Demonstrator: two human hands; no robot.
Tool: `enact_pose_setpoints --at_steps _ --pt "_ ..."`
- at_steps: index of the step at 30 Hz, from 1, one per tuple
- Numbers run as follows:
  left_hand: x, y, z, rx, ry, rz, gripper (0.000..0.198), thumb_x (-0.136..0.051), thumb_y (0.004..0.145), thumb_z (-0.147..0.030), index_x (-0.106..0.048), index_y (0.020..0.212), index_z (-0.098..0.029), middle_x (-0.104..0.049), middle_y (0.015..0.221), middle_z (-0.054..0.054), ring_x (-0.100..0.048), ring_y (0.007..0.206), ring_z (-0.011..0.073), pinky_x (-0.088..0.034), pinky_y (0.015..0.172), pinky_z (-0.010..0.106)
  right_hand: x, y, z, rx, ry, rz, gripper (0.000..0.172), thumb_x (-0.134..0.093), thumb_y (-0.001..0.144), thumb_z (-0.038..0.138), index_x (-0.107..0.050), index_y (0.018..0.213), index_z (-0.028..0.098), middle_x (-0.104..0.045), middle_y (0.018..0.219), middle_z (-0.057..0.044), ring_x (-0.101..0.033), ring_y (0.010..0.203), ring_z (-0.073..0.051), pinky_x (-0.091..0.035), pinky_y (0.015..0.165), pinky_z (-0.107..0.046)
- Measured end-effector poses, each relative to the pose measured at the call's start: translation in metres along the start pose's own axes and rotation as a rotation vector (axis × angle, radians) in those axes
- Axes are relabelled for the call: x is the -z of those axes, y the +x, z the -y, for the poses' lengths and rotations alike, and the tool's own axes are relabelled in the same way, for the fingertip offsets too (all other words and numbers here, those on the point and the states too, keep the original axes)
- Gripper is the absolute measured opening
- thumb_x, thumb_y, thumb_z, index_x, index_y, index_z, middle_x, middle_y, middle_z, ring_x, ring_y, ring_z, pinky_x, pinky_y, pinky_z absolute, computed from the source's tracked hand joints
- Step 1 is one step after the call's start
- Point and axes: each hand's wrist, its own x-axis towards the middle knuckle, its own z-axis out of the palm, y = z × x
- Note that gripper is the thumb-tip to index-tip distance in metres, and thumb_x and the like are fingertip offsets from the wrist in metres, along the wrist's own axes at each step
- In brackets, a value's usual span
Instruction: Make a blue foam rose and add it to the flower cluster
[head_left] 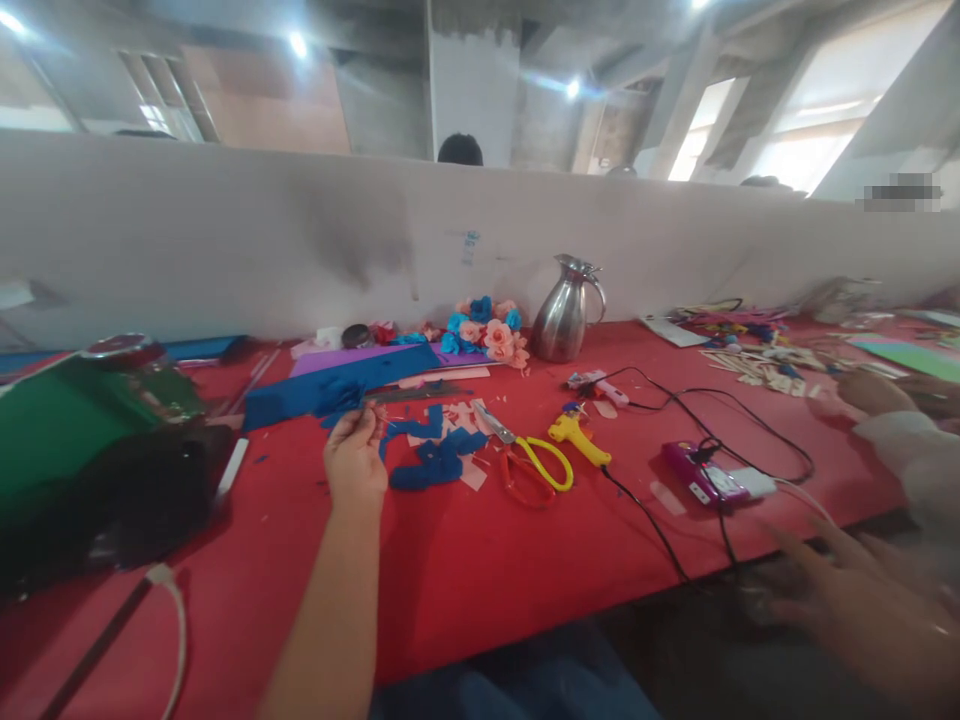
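Observation:
My left hand (pixel 355 455) is raised over the red table (pixel 465 560), its fingers pinched on a small blue paper flower (pixel 346 397). Just to its right lie blue paper scraps (pixel 435 462) and yellow-handled scissors (pixel 534 455). A yellow glue gun (pixel 576 435) lies beyond the scissors with a black cord running off the table's front edge. My right hand (pixel 840 590) hangs low at the right, below the table edge, blurred, with its fingers stretched out and nothing in them.
A steel jug (pixel 564 310) and a cluster of pink and blue paper flowers (pixel 486 330) stand at the white partition. A purple power strip (pixel 709 475) with cables lies right. Green paper and a dark bag (pixel 112 500) sit left. Another person's sleeve (pixel 900 430) reaches in at far right.

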Motion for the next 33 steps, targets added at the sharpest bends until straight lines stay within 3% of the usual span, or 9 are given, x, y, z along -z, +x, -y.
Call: enact_pose_setpoints --at_steps 4,8,11,16,21,24,26,28,33 --pt "0.003 -0.001 -0.004 -0.057 0.048 -0.012 0.014 -0.067 0.063 -0.005 -0.058 0.062 -0.015 -0.065 0.064 -0.001 -0.061 0.059 0.0081 -0.049 0.067 0.023 -0.008 0.006 0.076 0.26 0.137 0.17 0.027 -0.047 0.084 0.04 -0.071 0.081 0.028 -0.071 0.087 -0.011 -0.065 0.083 -0.026 -0.048 0.077 -0.043" --pt "0.013 0.009 -0.024 -0.123 0.063 -0.062 0.015 -0.067 0.062 -0.006 -0.056 0.064 -0.016 -0.063 0.068 -0.003 -0.058 0.059 0.0074 -0.05 0.067 0.025 -0.015 0.02 0.172 0.435 0.274 0.119 0.033 -0.048 0.083 0.026 -0.065 0.111 0.03 -0.063 0.12 -0.008 -0.053 0.115 -0.031 -0.038 0.096 -0.053" --pt "0.022 0.017 -0.041 -0.169 0.093 -0.054 0.018 -0.068 0.061 -0.008 -0.052 0.062 -0.017 -0.062 0.068 -0.003 -0.057 0.06 0.0073 -0.05 0.067 0.026 -0.02 0.03 0.219 0.56 0.449 0.277 0.025 -0.048 0.086 0.021 -0.07 0.094 0.028 -0.071 0.091 -0.005 -0.063 0.091 -0.023 -0.041 0.094 -0.046" --pt "0.037 0.013 -0.039 -0.127 0.159 -0.019 0.016 -0.07 0.061 -0.014 -0.054 0.063 -0.017 -0.06 0.065 -0.004 -0.056 0.059 0.0073 -0.049 0.066 0.024 -0.042 0.051 0.224 0.531 0.471 0.317 0.034 -0.049 0.083 0.015 -0.065 0.111 0.027 -0.063 0.118 -0.006 -0.053 0.113 -0.025 -0.041 0.096 -0.043" --pt "0.037 0.009 -0.024 -0.103 0.171 0.061 0.012 -0.069 0.062 -0.014 -0.057 0.061 -0.016 -0.06 0.063 -0.002 -0.055 0.058 0.0076 -0.048 0.065 0.022 -0.064 0.075 0.175 0.236 0.252 0.184 0.027 -0.048 0.083 0.018 -0.069 0.101 0.017 -0.068 0.101 -0.012 -0.059 0.097 -0.025 -0.043 0.088 -0.042" --pt "0.037 0.013 -0.025 -0.091 0.144 0.061 0.017 -0.069 0.062 -0.012 -0.053 0.059 -0.017 -0.058 0.061 -0.003 -0.052 0.056 0.0061 -0.046 0.063 0.019 -0.067 0.08 0.179 0.121 0.355 0.196 0.024 -0.047 0.085 0.027 -0.07 0.083 0.02 -0.07 0.08 -0.006 -0.062 0.073 -0.02 -0.046 0.071 -0.032" --pt "0.04 0.016 -0.026 -0.095 0.14 0.033 0.018 -0.069 0.063 -0.012 -0.052 0.06 -0.016 -0.057 0.061 -0.003 -0.051 0.055 0.0054 -0.044 0.062 0.019 -0.07 0.079 0.207 0.151 0.499 0.269 0.022 -0.049 0.085 0.028 -0.069 0.08 0.021 -0.07 0.073 -0.004 -0.061 0.067 -0.018 -0.045 0.066 -0.029" --pt "0.044 0.019 -0.027 -0.109 0.143 -0.004 0.02 -0.069 0.063 -0.011 -0.05 0.059 -0.016 -0.057 0.061 -0.003 -0.051 0.054 0.0049 -0.042 0.06 0.017 -0.074 0.077 0.25 0.348 0.598 0.302 0.021 -0.05 0.081 0.017 -0.07 0.084 0.021 -0.071 0.088 -0.005 -0.061 0.089 -0.02 -0.044 0.081 -0.032" --pt "0.049 0.021 -0.026 -0.151 0.135 -0.02 0.02 -0.069 0.065 -0.011 -0.05 0.059 -0.016 -0.057 0.06 -0.004 -0.052 0.056 0.005 -0.04 0.06 0.016 -0.094 0.067 0.372 0.662 0.51 0.42 0.018 -0.059 0.078 0.028 -0.071 0.089 0.021 -0.07 0.096 -0.007 -0.053 0.101 -0.025 -0.037 0.089 -0.039"
